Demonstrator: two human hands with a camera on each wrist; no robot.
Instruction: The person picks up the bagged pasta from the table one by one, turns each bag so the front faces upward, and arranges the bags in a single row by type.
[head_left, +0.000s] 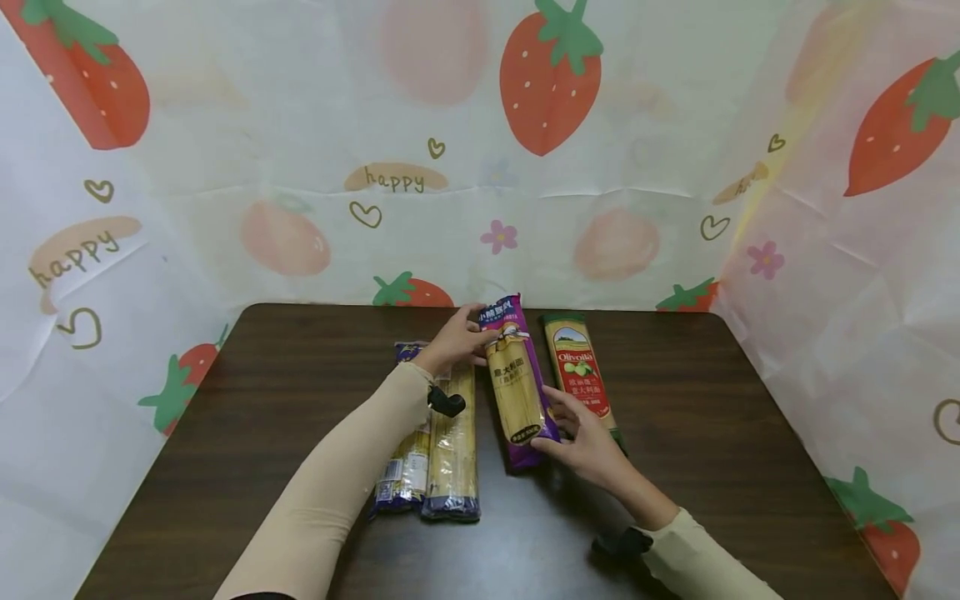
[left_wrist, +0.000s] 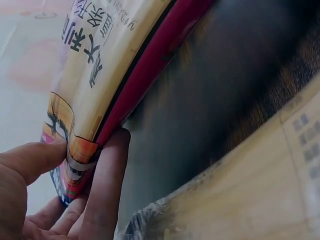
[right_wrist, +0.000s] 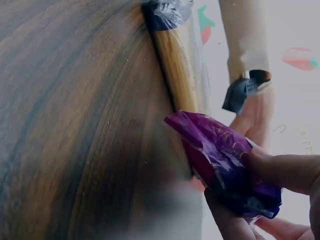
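Both hands hold one purple packet of spaghetti, raised over the middle of the table with its printed front up. My left hand grips its upper left edge; in the left wrist view the thumb lies on the front and the fingers behind. At the lower right, my right hand pinches the other end, where crinkled purple wrapping shows in the right wrist view. Left of it two more spaghetti packets lie side by side, a clear one and a blue-ended one partly hidden by the left arm.
To the right lies a green and red Olivoilà pasta packet, its lower end partly behind the right hand. All rest on a dark wooden table. A white cloth with strawberry prints hangs behind and at both sides.
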